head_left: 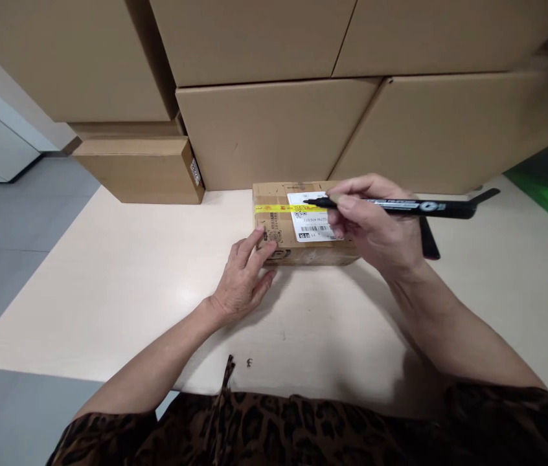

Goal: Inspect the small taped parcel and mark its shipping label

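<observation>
A small cardboard box lies on the table, with a white printed label and a strip of yellow tape across its top. My right hand is closed around a black marker. Its uncapped tip points left, over the yellow tape at the label's upper part; whether it touches cannot be told. My left hand rests at the box's near left corner, fingers stretched out and apart on the edge. My right hand hides the box's right end.
Large cardboard boxes are stacked along the back of the pale table. A flatter box stands at the back left. A dark object lies partly hidden behind my right wrist. Grey floor shows beyond the table's left edge.
</observation>
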